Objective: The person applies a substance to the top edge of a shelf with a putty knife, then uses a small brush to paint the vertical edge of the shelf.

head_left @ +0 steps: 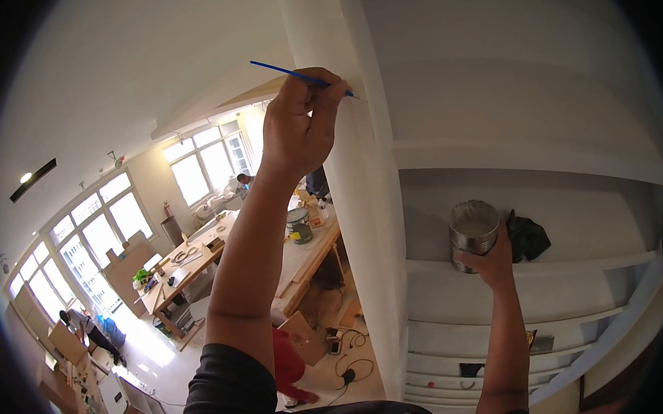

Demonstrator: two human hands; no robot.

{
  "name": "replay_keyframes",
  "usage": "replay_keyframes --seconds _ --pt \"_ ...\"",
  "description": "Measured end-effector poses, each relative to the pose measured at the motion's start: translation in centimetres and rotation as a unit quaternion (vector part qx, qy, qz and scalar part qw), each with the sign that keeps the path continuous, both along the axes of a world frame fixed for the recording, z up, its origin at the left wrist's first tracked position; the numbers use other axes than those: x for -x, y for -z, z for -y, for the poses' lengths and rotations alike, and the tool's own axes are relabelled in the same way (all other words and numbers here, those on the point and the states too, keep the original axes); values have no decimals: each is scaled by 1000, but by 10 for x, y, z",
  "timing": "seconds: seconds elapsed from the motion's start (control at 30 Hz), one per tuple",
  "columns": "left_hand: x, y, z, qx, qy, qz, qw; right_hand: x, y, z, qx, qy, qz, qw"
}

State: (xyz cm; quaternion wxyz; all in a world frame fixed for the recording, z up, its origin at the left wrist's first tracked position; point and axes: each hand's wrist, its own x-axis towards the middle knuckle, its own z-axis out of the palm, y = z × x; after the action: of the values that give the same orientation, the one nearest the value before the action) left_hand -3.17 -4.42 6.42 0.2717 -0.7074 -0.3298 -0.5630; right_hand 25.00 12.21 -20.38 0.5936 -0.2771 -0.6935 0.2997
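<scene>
My left hand (pixel 299 124) is raised high, closed in a pinch on a thin blue paintbrush (pixel 278 69). The brush's fine tip reaches the white edge panel (pixel 359 127) of the shelf unit. Lower down on the right, my right hand (pixel 490 257) is wrapped round the side of a ribbed metal can (pixel 473 226). Pale smears coat the can's inner wall and rim. It is at a white shelf (pixel 581 261), beside a crumpled dark cloth (pixel 527 238).
Lower shelves hold a few small items. Beyond the panel stand long worktables (pixel 185 263) with tools and a paint bucket (pixel 298 224). Cables (pixel 354 356) lie on the floor. A person in red (pixel 288 364) is below; another person (pixel 89 330) works far left.
</scene>
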Motion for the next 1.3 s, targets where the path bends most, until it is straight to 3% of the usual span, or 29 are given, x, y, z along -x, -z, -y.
replay_keyframes --seconds 0.37,0.67,1.07,1.3 --pt "0 -7 -3 -74 -68 -12 995 2 -2 0 11 11 10 1000" --pt "-5 -1 0 -34 -34 -18 999 3 2 -3 5 19 12 1000" --pt "-4 -13 0 -47 -66 -14 997 3 2 -4 13 25 22 999" --pt "-1 -12 -3 -39 -8 8 999 3 -3 2 17 27 20 999"
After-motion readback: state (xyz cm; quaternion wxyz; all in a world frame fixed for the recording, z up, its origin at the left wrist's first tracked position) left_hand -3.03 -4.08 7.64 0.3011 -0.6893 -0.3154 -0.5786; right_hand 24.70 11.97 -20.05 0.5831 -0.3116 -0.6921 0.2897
